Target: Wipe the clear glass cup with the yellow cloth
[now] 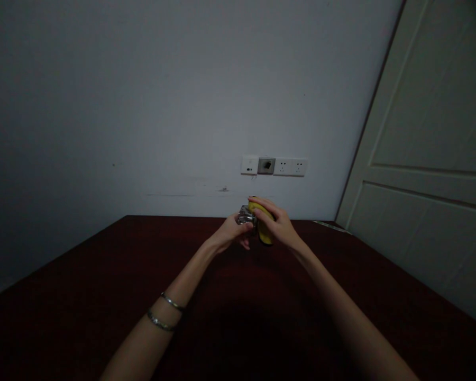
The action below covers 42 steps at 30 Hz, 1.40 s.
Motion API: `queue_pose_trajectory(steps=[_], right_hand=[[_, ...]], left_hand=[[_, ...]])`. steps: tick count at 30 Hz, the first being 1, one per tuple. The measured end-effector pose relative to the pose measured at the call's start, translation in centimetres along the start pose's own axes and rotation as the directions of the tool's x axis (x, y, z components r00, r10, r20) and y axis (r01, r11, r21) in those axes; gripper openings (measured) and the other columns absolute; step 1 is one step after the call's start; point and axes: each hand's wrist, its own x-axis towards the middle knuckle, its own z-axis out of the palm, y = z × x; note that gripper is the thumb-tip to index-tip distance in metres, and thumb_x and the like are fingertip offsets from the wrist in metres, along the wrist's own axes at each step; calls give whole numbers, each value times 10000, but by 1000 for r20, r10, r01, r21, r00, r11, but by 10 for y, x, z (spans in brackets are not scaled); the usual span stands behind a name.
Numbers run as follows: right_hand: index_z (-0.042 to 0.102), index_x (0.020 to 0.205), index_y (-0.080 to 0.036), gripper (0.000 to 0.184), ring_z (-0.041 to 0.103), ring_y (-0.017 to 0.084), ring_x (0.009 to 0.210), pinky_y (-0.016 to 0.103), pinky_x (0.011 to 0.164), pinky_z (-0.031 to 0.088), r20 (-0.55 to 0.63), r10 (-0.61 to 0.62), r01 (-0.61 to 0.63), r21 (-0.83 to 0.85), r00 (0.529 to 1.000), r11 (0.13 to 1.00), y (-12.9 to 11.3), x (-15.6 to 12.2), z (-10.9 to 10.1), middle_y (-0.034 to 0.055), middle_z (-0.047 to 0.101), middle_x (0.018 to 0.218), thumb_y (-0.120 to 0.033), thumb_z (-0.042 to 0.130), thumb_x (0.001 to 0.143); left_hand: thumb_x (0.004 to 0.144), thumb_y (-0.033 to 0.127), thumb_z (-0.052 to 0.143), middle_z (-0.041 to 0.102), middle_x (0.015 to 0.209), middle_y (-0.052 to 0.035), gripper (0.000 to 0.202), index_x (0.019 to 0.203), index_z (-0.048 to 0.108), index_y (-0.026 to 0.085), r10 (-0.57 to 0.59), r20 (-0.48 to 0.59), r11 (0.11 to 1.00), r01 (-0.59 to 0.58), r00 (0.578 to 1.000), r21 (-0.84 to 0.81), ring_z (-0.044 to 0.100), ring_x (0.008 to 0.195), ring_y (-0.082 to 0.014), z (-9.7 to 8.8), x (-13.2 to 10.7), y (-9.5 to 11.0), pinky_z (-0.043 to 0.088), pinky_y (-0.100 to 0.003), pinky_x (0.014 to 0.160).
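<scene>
My left grip [235, 230] was closed round a shiny, clear or silvery object [245, 216], the thumb lying across its near side and a fingertip or two showing beneath. My right grip [280, 222] was wrapped over a yellow, dark-edged piece [265, 233], fingers along its top and thumb on its face, and the two things met or nearly met between my hands; I could not tell which. Handling them well, I judged, called for a firm left hold, light, even pressure from the right, and fingertips clear of the place between. Both wrists were angled inward, my forearms reaching up from the lower corners with the elbows out of view, two bracelets [172, 302] on the left one. The hands were held over the dark red tabletop [162, 254], toward its far edge, before the wall sockets [289, 167].
</scene>
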Motion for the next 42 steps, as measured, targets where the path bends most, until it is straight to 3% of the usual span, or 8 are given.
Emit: queue_pose_trajectory(steps=[6,12,18,24,32,36,39,42], right_hand=[[411,1344,-304,681,422,240,1256,433,1075,313,232,-41,41,4,972,999,1,-5,-7,61,435,1357,-332,678,718],[426,1327,-273,783,443,245,1230,417,1072,334,95,-20,30,-102,995,994,4,-9,5,79,458,1319,-358,768,628],[456,1304,-213,773,549,242,1118,400,1004,422,-36,189,-183,129,981,975,14,-7,5,89,553,1237,-367,765,612],[502,1256,-180,717,587,246,1065,392,945,471,-75,373,-345,250,925,905,20,-1,16,105,603,1187,-432,726,624],[441,1305,-222,566,472,211,1231,396,1072,337,-58,280,-272,115,958,955,20,-2,26,96,493,1342,-536,475,835],[535,1226,-254,401,435,203,1266,414,1093,299,-72,55,-56,-11,996,998,13,-4,25,75,502,1336,-450,424,894],[609,1144,-270,308,340,221,1336,441,1109,261,36,-161,165,-171,986,971,7,-8,24,61,470,1371,-368,508,869],[635,1112,-265,275,357,216,1325,438,1093,290,52,-224,230,-180,973,956,6,-9,24,66,490,1351,-318,510,872]], left_hand=[[594,670,663,567,693,-5,723,1057,491,143,-103,22,993,105,994,-58,520,461,-78,-4,-1,2,526,-264,442],[604,682,644,518,614,25,673,975,506,137,-162,17,983,163,987,-87,535,470,-96,-6,-1,3,531,-280,473],[584,595,724,597,792,-27,742,1120,438,168,-129,130,990,135,983,-40,618,536,-129,-14,-4,3,532,-285,536],[575,377,803,620,877,-58,878,1272,298,204,-62,-31,985,66,998,161,631,617,-155,-7,-1,4,489,-253,512],[540,297,820,581,976,-64,783,1178,384,172,86,-143,969,-49,986,244,602,793,-171,-2,0,1,510,-297,649],[553,252,808,550,1128,-105,844,1246,333,179,201,-125,940,-156,972,302,577,984,-220,-2,2,-2,491,-364,823],[586,232,776,507,1218,-128,824,1267,314,178,302,-101,904,-251,948,345,547,1072,-237,-2,5,-9,449,-387,914],[597,238,770,484,1249,-139,842,1282,284,183,343,-100,898,-294,934,327,544,1092,-244,-2,6,-15,445,-394,925]])
